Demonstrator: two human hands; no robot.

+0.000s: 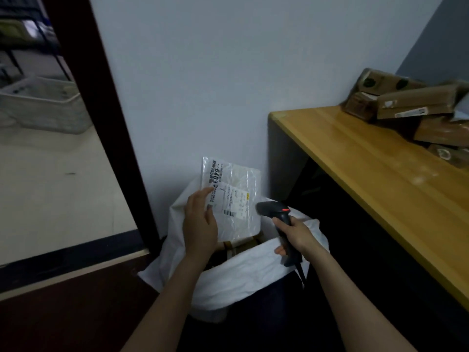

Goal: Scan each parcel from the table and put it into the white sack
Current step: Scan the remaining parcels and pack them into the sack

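The left hand [200, 224] holds a flat white parcel [236, 199] upright by its left edge, fingers laid across the printed label, just above the open mouth of the white sack [243, 270], which stands on the floor against the wall, beside the left end of the table [368, 158]. The right hand [295, 236] grips the handle of a black scanner [275, 209], its head close to the label's right side. Brown parcels [416, 102] are heaped at the table's far right corner
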